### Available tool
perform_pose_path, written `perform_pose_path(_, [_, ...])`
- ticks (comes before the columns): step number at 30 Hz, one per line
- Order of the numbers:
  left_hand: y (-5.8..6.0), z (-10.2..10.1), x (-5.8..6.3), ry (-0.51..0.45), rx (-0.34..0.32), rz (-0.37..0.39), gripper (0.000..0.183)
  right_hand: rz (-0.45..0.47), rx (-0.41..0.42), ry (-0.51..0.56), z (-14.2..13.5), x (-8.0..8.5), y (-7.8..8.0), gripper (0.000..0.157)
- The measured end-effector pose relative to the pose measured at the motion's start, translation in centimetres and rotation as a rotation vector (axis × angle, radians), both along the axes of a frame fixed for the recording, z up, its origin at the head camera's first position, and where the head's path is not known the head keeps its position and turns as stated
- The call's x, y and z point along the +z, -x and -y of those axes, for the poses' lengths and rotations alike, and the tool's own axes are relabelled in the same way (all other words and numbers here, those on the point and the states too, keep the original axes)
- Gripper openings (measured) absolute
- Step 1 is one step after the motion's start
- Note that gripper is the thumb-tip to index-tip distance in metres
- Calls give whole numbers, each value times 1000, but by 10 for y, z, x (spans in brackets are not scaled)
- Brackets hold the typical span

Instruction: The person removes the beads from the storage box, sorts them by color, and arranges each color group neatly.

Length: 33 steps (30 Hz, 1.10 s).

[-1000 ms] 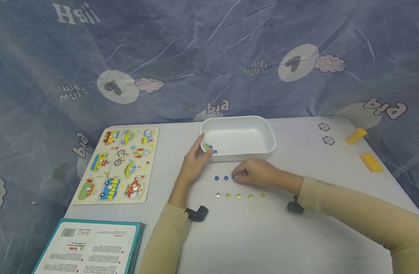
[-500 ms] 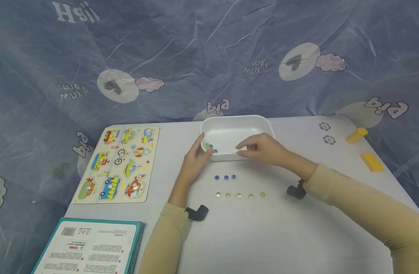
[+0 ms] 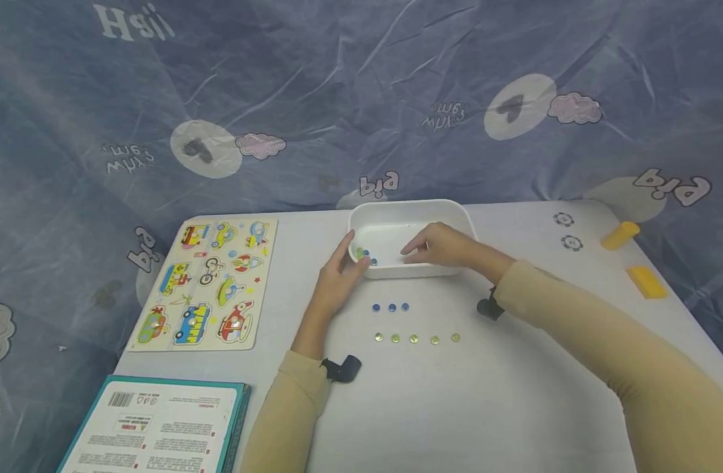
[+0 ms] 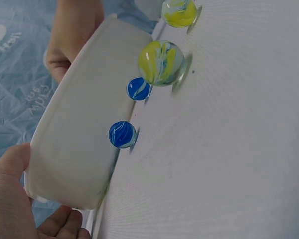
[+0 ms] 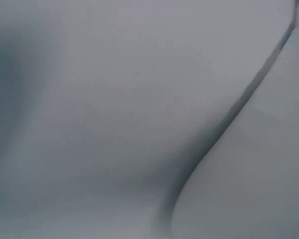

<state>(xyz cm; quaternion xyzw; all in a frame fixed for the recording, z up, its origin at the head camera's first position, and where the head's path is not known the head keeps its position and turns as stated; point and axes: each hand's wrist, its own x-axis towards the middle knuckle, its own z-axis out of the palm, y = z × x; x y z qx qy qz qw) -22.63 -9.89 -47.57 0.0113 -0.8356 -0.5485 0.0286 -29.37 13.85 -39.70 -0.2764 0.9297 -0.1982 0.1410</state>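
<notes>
My left hand (image 3: 335, 282) holds the left front corner of a white plastic tub (image 3: 420, 270), its thumb at the rim. Beside that thumb, a few blue and yellow-green marbles (image 3: 360, 252) lie inside. My right hand (image 3: 445, 248) reaches over the front rim into the tub, thumb and forefinger close together. I cannot tell whether a marble is between them. On the table in front are a row of 3 blue marbles (image 3: 392, 307) and, nearer, a row of several yellow-green marbles (image 3: 414, 338). The left wrist view shows a blue marble (image 4: 122, 134) close up beside the tub's outer wall.
A wooden vehicle puzzle board (image 3: 204, 282) lies at the left, with a teal-edged box (image 3: 166, 420) nearer. A yellow cylinder (image 3: 620, 235) and a yellow block (image 3: 647, 282) are at the right edge. A printed blue cloth (image 3: 337, 98) hangs behind the table.
My right hand has let go of the third blue marble in the row and moved up, away from me, into the tub. The left hand has stayed at the tub's corner.
</notes>
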Motion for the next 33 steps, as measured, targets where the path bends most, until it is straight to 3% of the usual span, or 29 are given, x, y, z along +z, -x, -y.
perform_pose_path(8, [-1, 0, 0, -18, -8, -18, 62, 100, 28, -11, 12, -4, 9, 17])
perform_pose_path(18, [-1, 1, 1, -3, -5, -17, 67, 229, 47, 18, 29, -6, 14, 12])
perform_pose_path(33, [-1, 3, 2, -25, -28, 2, 67, 253, 125, 5, 46, -7, 18, 14])
